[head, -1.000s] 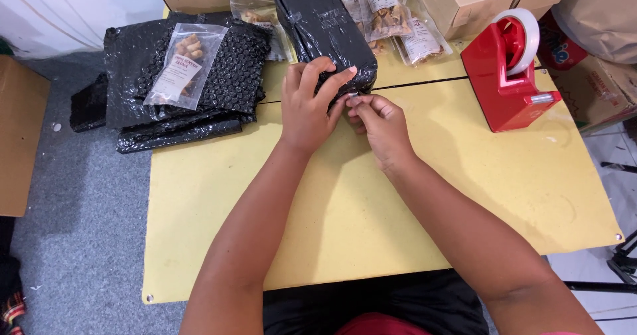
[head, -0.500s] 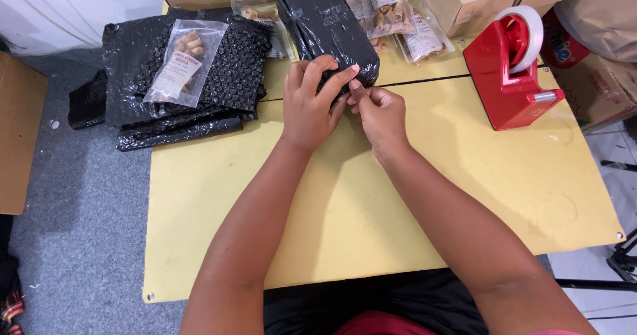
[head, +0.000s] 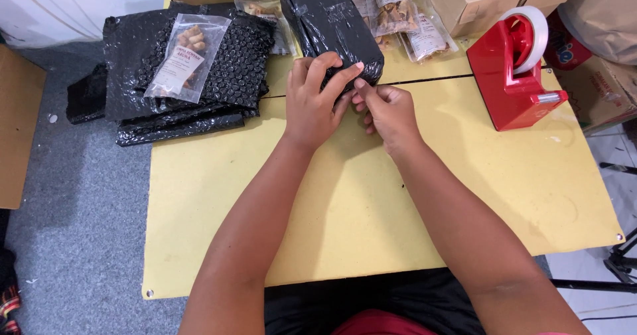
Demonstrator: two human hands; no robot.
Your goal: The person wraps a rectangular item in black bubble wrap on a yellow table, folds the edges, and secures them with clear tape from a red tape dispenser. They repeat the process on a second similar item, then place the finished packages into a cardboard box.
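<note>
While the left hand [head: 317,99] clamped the black wrapped parcel [head: 330,23] steady on the surface [head: 358,209], the right hand [head: 387,109] pinched its near end, apparently pressing tape.

We see a yellow counter [head: 371,229] with a dark seam running across its far part. Directly on it lie a long parcel wrapped in black bubble wrap [head: 330,23], a stack of black bubble-wrap sheets [head: 192,89] overhanging its left far corner, a red tape dispenser [head: 514,76] at the right, clear snack packets [head: 398,16] at the far edge, and brown cardboard boxes [head: 478,0] behind those.
</note>
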